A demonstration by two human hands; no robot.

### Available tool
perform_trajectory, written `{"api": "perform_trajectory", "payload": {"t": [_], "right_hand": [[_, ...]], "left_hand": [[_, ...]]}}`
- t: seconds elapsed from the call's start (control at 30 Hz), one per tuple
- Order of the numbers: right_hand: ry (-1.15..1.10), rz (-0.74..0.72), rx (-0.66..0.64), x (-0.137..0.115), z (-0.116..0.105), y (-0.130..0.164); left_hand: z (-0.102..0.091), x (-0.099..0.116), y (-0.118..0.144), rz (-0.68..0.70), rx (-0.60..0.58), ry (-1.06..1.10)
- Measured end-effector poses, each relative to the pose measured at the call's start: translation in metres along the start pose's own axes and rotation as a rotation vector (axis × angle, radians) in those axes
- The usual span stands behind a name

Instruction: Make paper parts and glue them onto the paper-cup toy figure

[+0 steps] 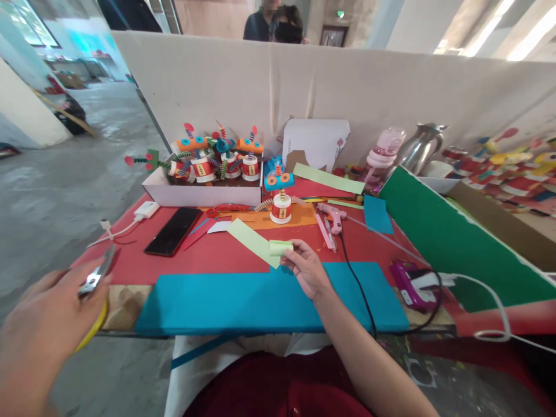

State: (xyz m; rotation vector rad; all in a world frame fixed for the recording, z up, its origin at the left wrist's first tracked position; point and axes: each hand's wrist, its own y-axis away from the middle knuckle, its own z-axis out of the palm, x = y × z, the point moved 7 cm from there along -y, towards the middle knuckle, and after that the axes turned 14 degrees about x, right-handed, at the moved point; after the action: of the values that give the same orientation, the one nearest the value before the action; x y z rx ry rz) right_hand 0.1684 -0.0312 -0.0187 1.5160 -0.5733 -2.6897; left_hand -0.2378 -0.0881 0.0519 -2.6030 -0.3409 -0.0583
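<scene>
My right hand (306, 267) pinches the rolled end of a light green paper strip (254, 241) that lies across the red table cover (208, 255), above a blue paper sheet (260, 301). At the table's left front corner my left hand (43, 324) is closed around yellow-handled scissors (96, 278), blades pointing up and away. A small red-and-white paper figure (280, 205) with a blue top stands on an orange sheet just beyond the strip.
A white box (202, 194) holds several finished figures at the back left. A black phone (172, 230), a pink glue gun (330, 213) with black cord, a purple device (408, 281), a green board (452, 243), a kettle (419, 147) and a pink bottle (386, 147) surround the work spot. A person sits behind the partition (330, 75).
</scene>
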Motion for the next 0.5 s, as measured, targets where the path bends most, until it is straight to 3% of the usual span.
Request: {"api": "perform_trajectory", "payload": {"t": [0.07,0.13,0.23,0.33,0.4,0.5], "right_hand": [[-0.013,-0.005,-0.005,0.0,0.004,0.001],[-0.013,-0.02,-0.005,-0.002,0.009,0.001],[0.012,-0.082,0.011,-0.011,0.017,-0.004],[0.02,-0.227,0.033,-0.027,0.024,-0.014],[0.05,-0.335,0.055,-0.035,0.027,-0.02],[0.128,-0.433,0.077,-0.037,0.027,-0.027]], "left_hand": [[-0.015,0.059,-0.007,0.03,0.013,0.216],[-0.015,0.116,-0.016,0.047,-0.097,0.484],[-0.005,0.181,-0.043,0.083,-0.084,0.78],[0.019,0.217,-0.074,0.053,-0.003,1.091],[0.036,0.228,-0.086,-0.022,0.066,1.219],[0.062,0.237,-0.083,-0.138,0.055,1.352]]}}
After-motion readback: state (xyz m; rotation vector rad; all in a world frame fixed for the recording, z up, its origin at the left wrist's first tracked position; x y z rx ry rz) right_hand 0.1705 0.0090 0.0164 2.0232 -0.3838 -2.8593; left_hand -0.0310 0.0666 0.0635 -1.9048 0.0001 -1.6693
